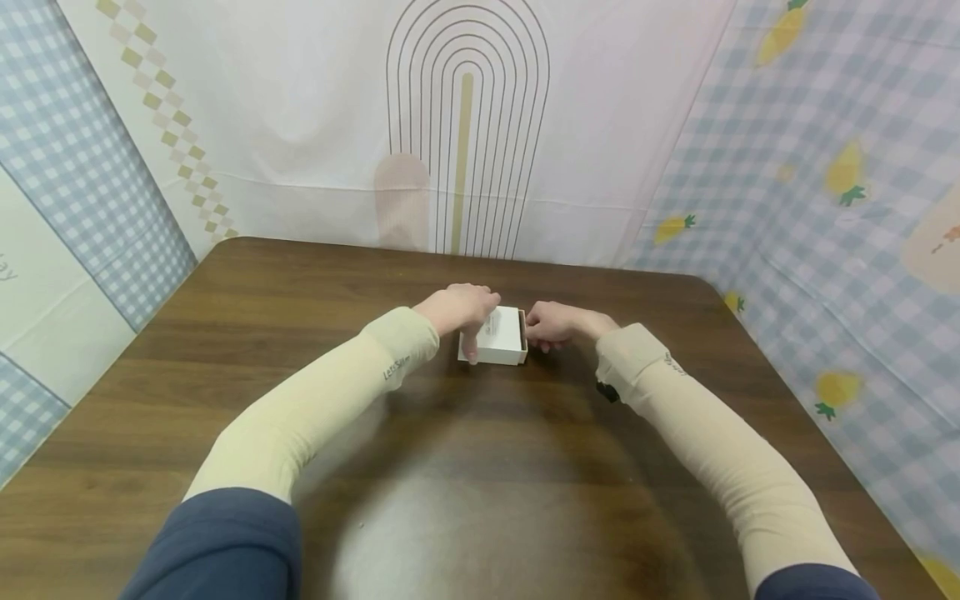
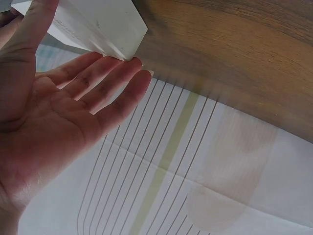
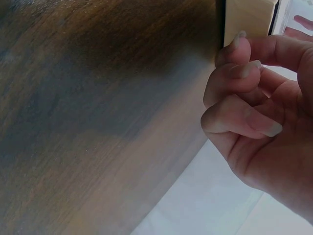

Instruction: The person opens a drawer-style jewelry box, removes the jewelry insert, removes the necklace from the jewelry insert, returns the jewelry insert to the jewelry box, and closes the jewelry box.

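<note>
1. The white box (image 1: pixel 501 333) is lying flat on the brown wooden counter (image 1: pixel 450 467), toward its far side and between the person's two hands. Small print is showing on its top.
2. The box's right end is standing open, and a tan inner tray (image 3: pixel 249 22) with a dark edge is showing there, sticking out slightly past the white cover.
3. The left grip (image 1: pixel 461 308), a bare hand, is holding the box from above near its left end. Its thumb is pressing on the near side while its long fingers (image 2: pixel 120 81) are reaching over to the opposite edge, so the box is sitting between them.
4. The right grip (image 1: pixel 562 322), also bare, is working at the open end. Its fingers are curling inward, and the thumb and forefinger are pinching the tray's edge.
5. Beige oversleeves (image 1: pixel 322 400) are covering both forearms, and dark blue sleeves (image 1: pixel 225 542) are showing above them. A small black object (image 1: pixel 607 392) is peeking out below the right cuff.
6. Behind the counter, a white cloth (image 1: pixel 315 125) with printed arches is hanging; on the right, a blue checked cloth (image 1: pixel 810 208) is carrying yellow fruit shapes.
</note>
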